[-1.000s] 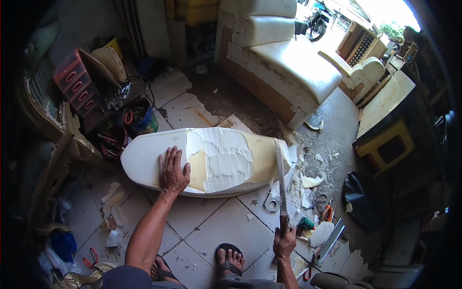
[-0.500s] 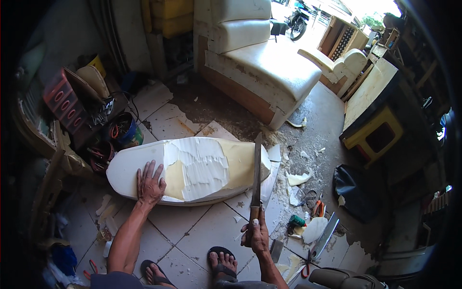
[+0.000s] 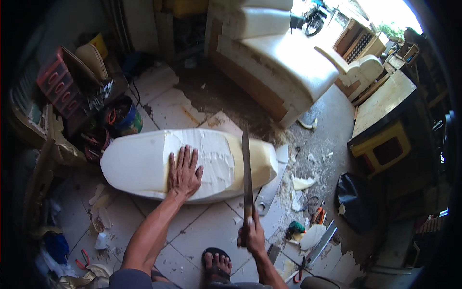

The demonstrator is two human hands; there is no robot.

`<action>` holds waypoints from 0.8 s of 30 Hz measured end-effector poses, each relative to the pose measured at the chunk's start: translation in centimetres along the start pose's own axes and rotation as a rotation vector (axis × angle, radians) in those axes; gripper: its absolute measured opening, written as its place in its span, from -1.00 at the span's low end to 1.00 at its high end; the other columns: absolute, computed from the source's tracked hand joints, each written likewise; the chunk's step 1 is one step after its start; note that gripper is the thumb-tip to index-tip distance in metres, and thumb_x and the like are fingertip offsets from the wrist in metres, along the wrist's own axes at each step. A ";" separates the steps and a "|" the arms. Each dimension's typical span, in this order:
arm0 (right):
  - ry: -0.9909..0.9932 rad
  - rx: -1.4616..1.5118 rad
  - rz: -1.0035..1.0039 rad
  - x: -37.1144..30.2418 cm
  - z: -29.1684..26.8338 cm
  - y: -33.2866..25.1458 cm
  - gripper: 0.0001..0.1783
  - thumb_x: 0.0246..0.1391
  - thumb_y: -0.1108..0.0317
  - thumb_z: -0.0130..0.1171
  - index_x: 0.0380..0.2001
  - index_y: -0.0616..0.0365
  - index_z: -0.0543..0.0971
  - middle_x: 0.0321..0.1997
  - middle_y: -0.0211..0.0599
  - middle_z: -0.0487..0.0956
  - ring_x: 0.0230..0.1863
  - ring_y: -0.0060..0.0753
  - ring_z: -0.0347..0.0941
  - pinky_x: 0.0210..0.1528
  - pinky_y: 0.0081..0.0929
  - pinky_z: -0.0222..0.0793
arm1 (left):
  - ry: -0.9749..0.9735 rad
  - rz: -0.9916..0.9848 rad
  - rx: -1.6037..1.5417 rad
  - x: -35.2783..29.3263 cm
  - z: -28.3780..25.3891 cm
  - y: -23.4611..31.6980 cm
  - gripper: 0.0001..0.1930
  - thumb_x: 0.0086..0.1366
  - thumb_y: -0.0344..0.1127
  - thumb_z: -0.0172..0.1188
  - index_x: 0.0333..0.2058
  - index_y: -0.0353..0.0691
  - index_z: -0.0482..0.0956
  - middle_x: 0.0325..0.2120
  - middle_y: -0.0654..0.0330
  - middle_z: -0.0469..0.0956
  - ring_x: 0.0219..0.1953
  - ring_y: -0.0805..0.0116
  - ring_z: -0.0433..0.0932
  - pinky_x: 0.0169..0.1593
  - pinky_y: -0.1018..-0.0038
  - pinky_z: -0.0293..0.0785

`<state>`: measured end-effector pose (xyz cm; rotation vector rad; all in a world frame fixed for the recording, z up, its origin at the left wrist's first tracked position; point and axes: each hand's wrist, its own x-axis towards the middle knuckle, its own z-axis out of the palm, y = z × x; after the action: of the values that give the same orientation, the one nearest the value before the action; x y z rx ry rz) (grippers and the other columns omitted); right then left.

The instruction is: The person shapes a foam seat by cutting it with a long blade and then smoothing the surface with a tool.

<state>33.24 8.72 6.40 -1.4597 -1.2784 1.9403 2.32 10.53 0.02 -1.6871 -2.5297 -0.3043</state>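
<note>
I see my left hand [image 3: 184,172] lying flat on top of the big white foam seat [image 3: 187,164]. Its fingers are spread out and pressed down on the foam. The foam seat lies on the tile floor [image 3: 202,231], right in front of me, with a yellow patch near its right end. My right hand [image 3: 252,236] is wrapped tight around the handle of a long knife [image 3: 247,178]. The blade points away from me and lies across the right part of the foam. My foot in a sandal [image 3: 216,262] stands on the floor between my arms. A white couch [image 3: 284,62] stands farther back.
</note>
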 end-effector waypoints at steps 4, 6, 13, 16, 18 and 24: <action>-0.074 0.103 -0.024 4.7 1.8 -2.3 -0.33 0.54 0.24 -0.26 0.60 -0.14 -0.13 -0.66 -0.45 0.34 -0.75 -0.55 0.31 -0.72 -0.47 0.31 | 0.026 -0.001 -0.028 -0.6 -0.2 -0.3 -0.34 0.47 -0.01 -0.06 0.44 -0.18 0.23 0.48 -0.07 0.14 0.54 0.01 0.03 0.54 -0.12 -0.29; -0.064 0.016 -0.051 1.8 0.5 -0.1 -0.33 0.54 0.24 -0.26 0.60 -0.20 -0.15 -0.67 -0.46 0.32 -0.76 -0.55 0.27 -0.73 -0.48 0.28 | -0.007 -0.018 -0.068 0.0 -0.5 0.1 -0.34 0.46 -0.01 -0.05 0.45 -0.16 0.23 0.49 -0.06 0.11 0.54 0.01 0.03 0.54 -0.15 -0.30; -0.093 0.149 0.025 5.7 1.9 -1.8 -0.32 0.56 0.15 -0.23 0.60 -0.29 -0.18 -0.70 -0.41 0.29 -0.81 -0.51 0.21 -0.75 -0.45 0.29 | -0.083 -0.024 -0.014 0.0 -0.9 0.1 -0.31 0.48 0.00 -0.10 0.50 -0.14 0.11 0.52 -0.01 0.03 0.57 0.06 -0.05 0.54 -0.13 -0.35; -0.105 0.145 0.022 1.5 0.7 0.6 -0.32 0.55 0.22 -0.28 0.60 -0.23 -0.19 -0.70 -0.37 0.32 -0.81 -0.48 0.25 -0.76 -0.43 0.30 | -0.083 -0.029 -0.045 0.3 -0.5 0.3 -0.31 0.49 0.00 -0.11 0.50 -0.15 0.11 0.53 0.00 0.02 0.57 0.05 -0.06 0.54 -0.13 -0.36; -0.112 0.086 0.024 2.8 1.7 -2.3 -0.31 0.54 0.20 -0.26 0.60 -0.23 -0.18 -0.69 -0.38 0.33 -0.80 -0.47 0.28 -0.77 -0.43 0.31 | -0.075 -0.020 -0.045 0.8 -1.0 0.5 -0.31 0.48 0.00 -0.11 0.50 -0.15 0.12 0.53 -0.01 0.03 0.57 0.05 -0.07 0.54 -0.14 -0.37; -0.166 0.217 0.106 2.6 1.9 -0.5 -0.24 0.49 0.05 -0.12 0.60 -0.35 -0.17 -0.64 -0.34 0.37 -0.78 -0.44 0.30 -0.77 -0.42 0.34 | -0.059 -0.035 -0.039 -0.1 -0.6 -0.1 -0.30 0.48 0.00 -0.10 0.49 -0.15 0.12 0.52 -0.02 0.03 0.57 0.04 -0.07 0.54 -0.16 -0.36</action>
<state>30.45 10.10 5.44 -1.3057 -1.0343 2.2322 2.27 10.29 0.62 -1.6916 -2.6146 -0.3128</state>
